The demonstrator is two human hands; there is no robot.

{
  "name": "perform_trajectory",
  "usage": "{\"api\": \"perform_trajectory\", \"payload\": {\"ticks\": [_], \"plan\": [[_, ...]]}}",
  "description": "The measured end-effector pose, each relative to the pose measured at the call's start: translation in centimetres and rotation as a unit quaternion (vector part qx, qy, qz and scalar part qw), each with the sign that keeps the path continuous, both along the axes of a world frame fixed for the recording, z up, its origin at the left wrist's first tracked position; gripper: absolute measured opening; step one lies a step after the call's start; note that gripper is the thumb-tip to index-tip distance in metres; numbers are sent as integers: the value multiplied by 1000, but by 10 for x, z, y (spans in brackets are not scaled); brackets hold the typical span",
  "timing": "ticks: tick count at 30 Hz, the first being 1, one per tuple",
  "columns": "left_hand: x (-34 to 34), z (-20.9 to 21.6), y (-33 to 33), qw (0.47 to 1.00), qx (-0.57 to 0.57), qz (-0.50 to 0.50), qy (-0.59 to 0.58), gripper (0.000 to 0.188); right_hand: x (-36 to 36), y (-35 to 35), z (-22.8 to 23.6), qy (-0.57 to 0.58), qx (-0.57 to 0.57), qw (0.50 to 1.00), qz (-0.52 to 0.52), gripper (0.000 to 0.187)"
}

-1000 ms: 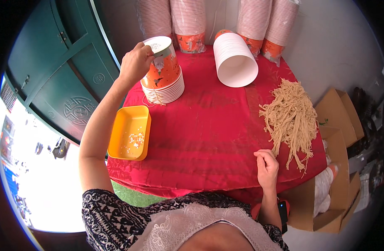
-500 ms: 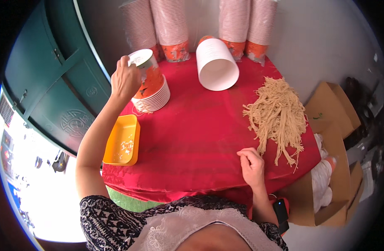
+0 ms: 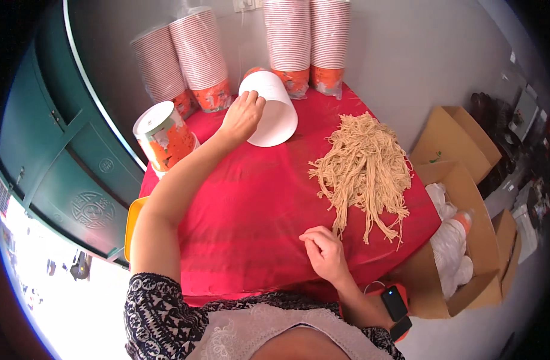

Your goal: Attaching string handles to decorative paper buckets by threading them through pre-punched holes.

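Note:
My left hand (image 3: 244,114) reaches to the far middle, fingers bent and drawn together over the side of a white nested paper-tub stack (image 3: 274,123). This stack lies on its side with its open mouth toward me. What the fingertips touch is hidden. Left of that forearm stands an upside-down stack of orange-patterned paper tubs (image 3: 169,144), pale base up. My right hand (image 3: 324,251) is loosely curled at the near side of the table, with nothing visible in it. Just beyond it spreads a heap of tan, string-like strands (image 3: 368,165).
A red cloth (image 3: 239,234) covers the table. Tall plastic-wrapped tub stacks (image 3: 287,42) line the back. My left arm partly covers a yellow tray (image 3: 132,228). On the right sits an open cardboard box (image 3: 485,264) with white bags; a black phone-like device (image 3: 394,303) lies by my right forearm.
My left hand has left the upside-down tub stack and moved right to the lying white stack. The whole view has shifted, and my right hand stays curled near the strands.

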State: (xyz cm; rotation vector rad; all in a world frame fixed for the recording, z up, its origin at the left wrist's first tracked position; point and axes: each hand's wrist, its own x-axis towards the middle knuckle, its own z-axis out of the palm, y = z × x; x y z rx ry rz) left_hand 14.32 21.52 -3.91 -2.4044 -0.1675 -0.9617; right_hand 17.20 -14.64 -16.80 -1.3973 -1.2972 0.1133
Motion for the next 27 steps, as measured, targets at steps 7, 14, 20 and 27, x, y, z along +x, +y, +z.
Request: {"api": "perform_trajectory", "payload": {"ticks": [7, 14, 20, 27], "plan": [[23, -13, 26, 996, -53, 69, -11, 21, 0, -1, 0, 15, -2, 1000, 15, 6], [12, -15, 24, 991, -104, 86, 0, 20, 2, 0, 0, 3, 0, 1000, 18, 5], [1, -9, -4, 980, -175, 84, 53, 27, 2, 0, -1, 4, -5, 1000, 9, 7], [-24, 18, -56, 944, -330, -5, 22, 46, -4, -1, 4, -9, 31, 999, -11, 10]]}}
